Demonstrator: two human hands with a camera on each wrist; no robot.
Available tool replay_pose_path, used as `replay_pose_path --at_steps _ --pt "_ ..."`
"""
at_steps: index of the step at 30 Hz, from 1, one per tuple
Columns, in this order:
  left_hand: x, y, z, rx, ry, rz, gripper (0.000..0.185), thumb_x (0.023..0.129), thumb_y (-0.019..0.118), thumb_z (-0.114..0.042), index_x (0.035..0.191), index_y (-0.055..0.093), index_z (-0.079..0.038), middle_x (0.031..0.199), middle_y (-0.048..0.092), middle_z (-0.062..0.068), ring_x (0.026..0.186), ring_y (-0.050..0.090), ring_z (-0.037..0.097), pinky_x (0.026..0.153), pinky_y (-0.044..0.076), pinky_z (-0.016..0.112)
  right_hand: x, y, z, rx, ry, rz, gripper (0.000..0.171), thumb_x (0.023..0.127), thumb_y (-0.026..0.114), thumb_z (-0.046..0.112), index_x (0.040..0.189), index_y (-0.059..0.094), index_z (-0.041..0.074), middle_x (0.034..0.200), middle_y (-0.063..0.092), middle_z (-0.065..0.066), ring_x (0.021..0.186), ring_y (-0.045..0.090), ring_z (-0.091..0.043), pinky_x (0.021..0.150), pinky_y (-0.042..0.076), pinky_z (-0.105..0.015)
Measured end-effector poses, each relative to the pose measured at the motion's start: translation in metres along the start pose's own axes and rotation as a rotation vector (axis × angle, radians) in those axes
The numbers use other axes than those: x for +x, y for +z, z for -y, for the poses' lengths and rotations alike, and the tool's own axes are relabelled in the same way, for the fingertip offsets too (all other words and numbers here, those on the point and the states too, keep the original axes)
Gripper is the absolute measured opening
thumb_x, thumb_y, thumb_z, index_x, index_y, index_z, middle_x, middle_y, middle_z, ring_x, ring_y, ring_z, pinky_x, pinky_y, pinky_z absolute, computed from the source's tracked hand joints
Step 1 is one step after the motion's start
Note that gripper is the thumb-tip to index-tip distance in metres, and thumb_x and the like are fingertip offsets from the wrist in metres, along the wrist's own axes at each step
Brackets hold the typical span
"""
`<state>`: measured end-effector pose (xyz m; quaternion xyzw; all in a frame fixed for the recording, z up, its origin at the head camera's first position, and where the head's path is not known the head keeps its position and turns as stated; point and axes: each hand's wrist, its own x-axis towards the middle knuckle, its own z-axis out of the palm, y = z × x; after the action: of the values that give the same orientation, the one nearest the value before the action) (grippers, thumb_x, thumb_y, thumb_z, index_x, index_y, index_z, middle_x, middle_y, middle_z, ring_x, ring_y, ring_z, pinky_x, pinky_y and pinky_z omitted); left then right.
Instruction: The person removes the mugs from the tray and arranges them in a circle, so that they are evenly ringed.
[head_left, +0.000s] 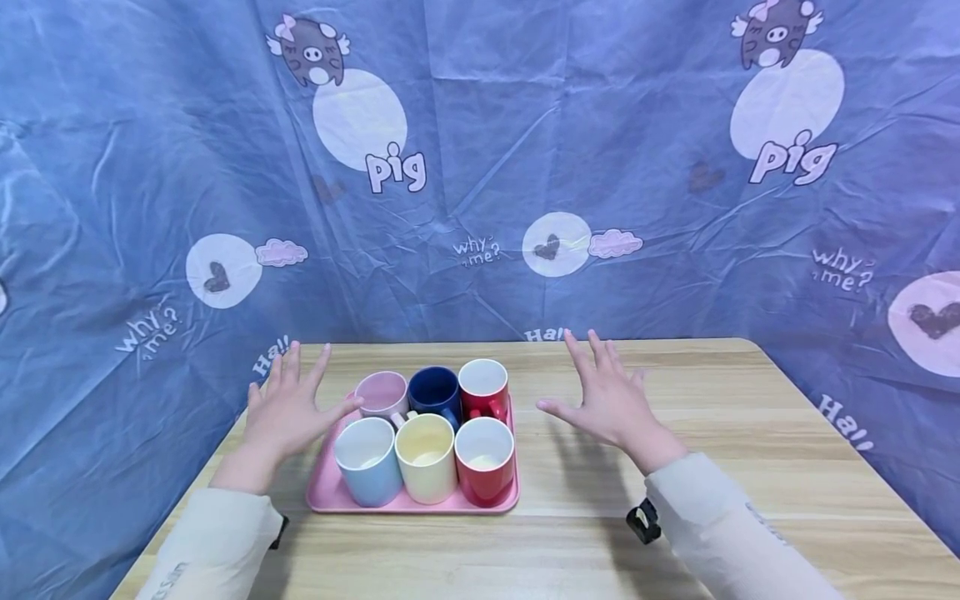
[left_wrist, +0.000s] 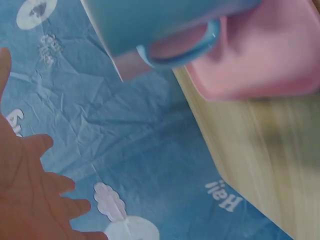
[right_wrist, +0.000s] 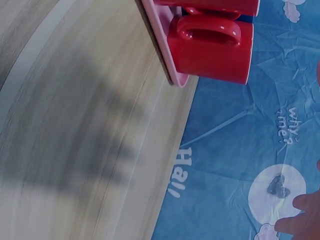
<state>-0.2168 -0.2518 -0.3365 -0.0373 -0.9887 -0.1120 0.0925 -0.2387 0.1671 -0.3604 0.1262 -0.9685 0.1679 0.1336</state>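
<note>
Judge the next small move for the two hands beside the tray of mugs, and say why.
Probably bring both hands inward to grasp the short ends of the pink tray. The left hand and right hand hover open with spread fingers on either side of it, holding nothing, and six mugs stand packed on it, which suggests carrying the tray rather than picking one mug.

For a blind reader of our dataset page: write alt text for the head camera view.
A pink tray holding six mugs in two rows sits on a wooden table, with a person's left hand and right hand open and spread on either side of it, holding nothing. The mugs are pink, navy, red, light blue, yellow and red. A blue cartoon-pig cloth hangs behind.
</note>
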Motion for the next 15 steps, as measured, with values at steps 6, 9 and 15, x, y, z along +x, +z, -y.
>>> replay_pose_path --at_steps 6,9,15 --pt "-0.003 -0.002 0.018 -0.041 -0.014 0.009 0.097 0.083 0.046 -0.073 0.154 0.009 -0.018 0.154 -0.008 0.028 0.137 -0.005 0.051 0.098 -0.001 0.077 -0.001 0.004 0.009 0.056 -0.027 -0.019 0.108 0.073 0.062 0.073 0.154 0.012 0.024 0.155 0.013 -0.022 0.135 0.017 -0.051 0.092 0.012 -0.082" --pt "-0.005 -0.001 0.027 -0.064 -0.012 0.011 0.098 0.083 0.048 -0.071 0.154 0.009 -0.017 0.154 -0.006 0.028 0.137 -0.002 0.052 0.099 0.0 0.076 -0.002 0.008 0.012 0.083 -0.044 -0.025 0.109 0.071 0.064 0.072 0.154 0.011 0.025 0.155 0.015 -0.022 0.135 0.019 -0.05 0.094 0.013 -0.081" --pt "-0.009 0.001 0.046 -0.115 -0.008 0.012 0.1 0.083 0.052 -0.07 0.154 0.007 -0.016 0.153 0.002 0.03 0.136 0.006 0.052 0.098 0.008 0.076 -0.004 0.018 0.019 0.14 -0.071 -0.02 0.114 0.068 0.068 0.071 0.154 0.007 0.028 0.154 0.017 -0.021 0.136 0.023 -0.045 0.096 0.016 -0.078"
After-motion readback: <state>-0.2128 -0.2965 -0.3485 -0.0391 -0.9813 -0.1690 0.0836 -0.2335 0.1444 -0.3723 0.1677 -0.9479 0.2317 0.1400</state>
